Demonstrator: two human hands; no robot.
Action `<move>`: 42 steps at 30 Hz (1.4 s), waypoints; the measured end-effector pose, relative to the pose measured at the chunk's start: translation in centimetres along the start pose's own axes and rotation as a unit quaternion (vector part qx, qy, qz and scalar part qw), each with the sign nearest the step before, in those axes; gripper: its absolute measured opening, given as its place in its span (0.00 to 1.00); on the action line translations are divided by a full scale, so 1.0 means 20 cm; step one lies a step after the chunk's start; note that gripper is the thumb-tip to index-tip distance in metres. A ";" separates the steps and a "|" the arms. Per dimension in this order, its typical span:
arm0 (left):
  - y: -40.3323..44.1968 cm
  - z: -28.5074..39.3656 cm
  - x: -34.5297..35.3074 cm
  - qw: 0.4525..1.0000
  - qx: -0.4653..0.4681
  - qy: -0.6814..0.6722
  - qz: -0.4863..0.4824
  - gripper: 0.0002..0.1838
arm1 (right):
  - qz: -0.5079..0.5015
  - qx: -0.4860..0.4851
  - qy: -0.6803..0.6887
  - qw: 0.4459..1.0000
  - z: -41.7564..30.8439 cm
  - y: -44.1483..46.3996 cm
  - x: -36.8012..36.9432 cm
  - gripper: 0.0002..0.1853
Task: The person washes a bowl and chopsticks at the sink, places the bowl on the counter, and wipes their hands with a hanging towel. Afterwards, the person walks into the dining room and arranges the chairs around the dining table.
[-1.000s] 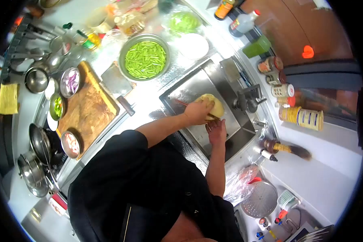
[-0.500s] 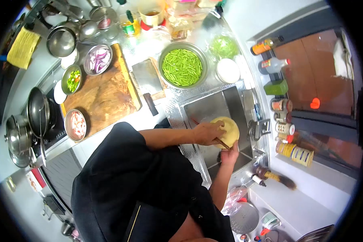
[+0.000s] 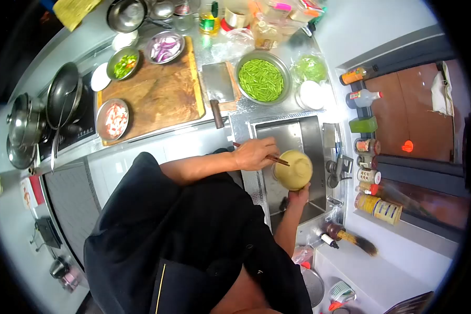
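Head view shows the left hand with its fingers closed around two brown chopsticks, just beside a yellow bowl. One end of the chopsticks sits over the side of the bowl. The right hand holds the bowl by its lower edge, but most of its fingers are hidden, so I cannot tell how far open they are. The bowl is over the metal sink, with its round bottom turned up to the camera. Next to the sink is the tap. On the worktop there is a big metal bowl full of cut green beans, with a white round thing near it. A wide knife lies flat between the beans and the wooden board. Small bowls stand at the edges of the board: one has purple onion, one has green and red bits, and one has pink and white bits. Bottles and jars stand in a row by the window.
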State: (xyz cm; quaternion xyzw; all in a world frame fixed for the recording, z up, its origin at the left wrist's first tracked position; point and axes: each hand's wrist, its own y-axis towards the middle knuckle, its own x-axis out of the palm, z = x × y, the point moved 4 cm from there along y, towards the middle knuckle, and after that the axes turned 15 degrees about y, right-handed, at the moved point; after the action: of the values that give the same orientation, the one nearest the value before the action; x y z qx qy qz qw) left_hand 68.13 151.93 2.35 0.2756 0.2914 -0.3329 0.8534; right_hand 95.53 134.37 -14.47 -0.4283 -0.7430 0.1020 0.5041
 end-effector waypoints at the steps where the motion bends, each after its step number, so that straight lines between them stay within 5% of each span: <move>1: -0.04 0.01 0.00 1.000 -0.005 0.005 0.001 0.11 | -0.002 0.007 0.000 1.000 0.01 -0.01 0.00 0.20; 8: -0.31 0.05 -0.11 0.998 -0.046 0.001 0.049 0.08 | 0.000 -0.030 0.007 1.000 -0.01 -0.06 -0.05 0.19; 10: -0.40 0.05 -0.14 0.997 -0.063 0.020 0.051 0.08 | 0.108 -0.045 -0.107 0.987 -0.03 -0.16 0.03 0.21; 13: -0.51 0.04 -0.21 0.993 -0.094 0.017 0.062 0.08 | 0.035 -0.062 -0.039 0.997 -0.02 -0.11 0.00 0.23; 20: -0.69 -0.02 -0.34 0.983 -0.152 0.044 0.096 0.08 | 0.119 -0.140 -0.142 0.973 -0.03 -0.17 0.12 0.26; 27: -0.81 -0.18 -0.51 0.975 -0.176 0.042 0.126 0.08 | -0.017 -0.235 -0.271 0.933 0.16 -0.48 0.76 0.23; 29: -0.87 -0.24 -0.56 0.973 -0.188 0.026 0.129 0.09 | -0.070 -0.295 -0.531 0.792 0.28 -0.51 0.96 0.16; 33: -1.00 -0.40 -0.69 0.928 -0.285 -0.146 0.189 0.18 | -0.321 -0.353 -0.635 0.608 0.75 -0.64 1.29 0.09; 35: -1.07 -0.48 -0.74 0.904 -0.319 -0.208 0.192 0.21 | -0.489 -0.460 -0.629 0.392 1.02 -0.84 1.50 0.08; 40: -1.23 -0.58 -0.90 0.799 -0.394 -0.369 0.263 0.23 | -0.582 -0.425 -0.622 0.305 1.54 -0.93 1.65 0.06; 42: -1.27 -0.62 -0.93 0.771 -0.389 -0.413 0.290 0.23 | -0.620 -0.412 -0.631 0.219 1.70 -0.92 1.65 0.03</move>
State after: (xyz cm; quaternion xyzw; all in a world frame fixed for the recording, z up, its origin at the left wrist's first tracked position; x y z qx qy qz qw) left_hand 34.43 151.80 -0.34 -0.1726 -0.0780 -0.0088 0.9819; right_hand 53.18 157.09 2.14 0.2236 -0.7881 -0.3256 -0.4721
